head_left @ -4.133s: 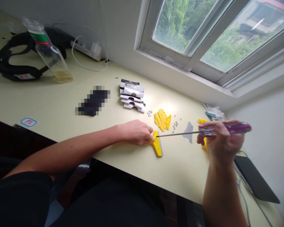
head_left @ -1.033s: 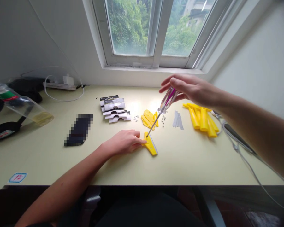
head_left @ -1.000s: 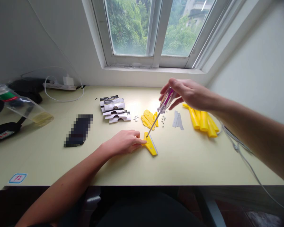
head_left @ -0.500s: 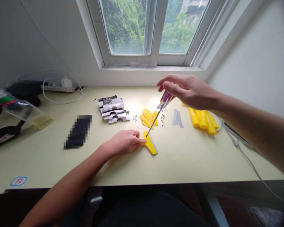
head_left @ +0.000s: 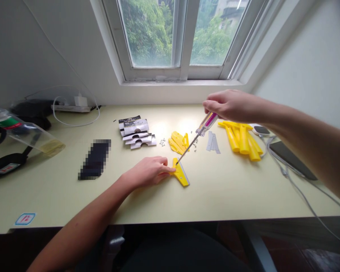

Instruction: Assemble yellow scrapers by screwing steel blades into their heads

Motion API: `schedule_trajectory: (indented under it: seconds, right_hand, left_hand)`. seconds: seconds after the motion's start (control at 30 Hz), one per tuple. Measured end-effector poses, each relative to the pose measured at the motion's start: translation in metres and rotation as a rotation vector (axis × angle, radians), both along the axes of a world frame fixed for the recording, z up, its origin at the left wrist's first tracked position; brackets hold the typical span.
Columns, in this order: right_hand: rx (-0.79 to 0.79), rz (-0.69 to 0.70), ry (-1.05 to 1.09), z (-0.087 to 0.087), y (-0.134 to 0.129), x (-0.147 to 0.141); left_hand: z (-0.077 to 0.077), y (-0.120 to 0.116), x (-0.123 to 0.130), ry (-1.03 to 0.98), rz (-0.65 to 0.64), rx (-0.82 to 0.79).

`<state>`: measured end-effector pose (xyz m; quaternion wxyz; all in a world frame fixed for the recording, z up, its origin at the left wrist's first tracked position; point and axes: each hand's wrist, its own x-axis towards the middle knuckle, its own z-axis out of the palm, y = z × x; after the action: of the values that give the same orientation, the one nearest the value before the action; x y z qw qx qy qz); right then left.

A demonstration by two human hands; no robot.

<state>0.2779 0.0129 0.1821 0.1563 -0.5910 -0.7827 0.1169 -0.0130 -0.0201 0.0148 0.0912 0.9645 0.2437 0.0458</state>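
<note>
My left hand (head_left: 151,170) is closed on the handle end of a yellow scraper (head_left: 182,177), whose head with a grey blade edge lies on the table. My right hand (head_left: 225,105) grips the clear and purple handle of a screwdriver (head_left: 190,144). The shaft slants down to the left, and its tip rests at the upper screw spot on the scraper. Just behind lie flat yellow plates (head_left: 178,141), with small screws on both sides of them. Grey blades (head_left: 213,142) lie to the right of the screws.
White and black card sleeves (head_left: 138,132) are stacked behind my left hand. Yellow handles (head_left: 243,139), a dark phone (head_left: 293,159) and cables are at the right. A pixelated dark object (head_left: 95,159), a bottle (head_left: 31,132) and a power strip (head_left: 70,108) are at the left.
My right hand has moved right and closed more around the screwdriver handle, and the screwdriver leans further to the right. My left hand and the scraper have stayed in place.
</note>
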Motion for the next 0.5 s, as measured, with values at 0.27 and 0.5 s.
schedule_trajectory:
  seconds: [0.27, 0.5]
  right_hand:
    - [-0.183, 0.241, 0.581, -0.007, -0.022, -0.018]
    - [0.134, -0.071, 0.041, -0.012, -0.02, -0.022]
  left_hand:
    - [0.001, 0.0, 0.0, -0.005, -0.005, 0.002]
    - [0.0, 0.0, 0.0, 0.0, -0.005, -0.009]
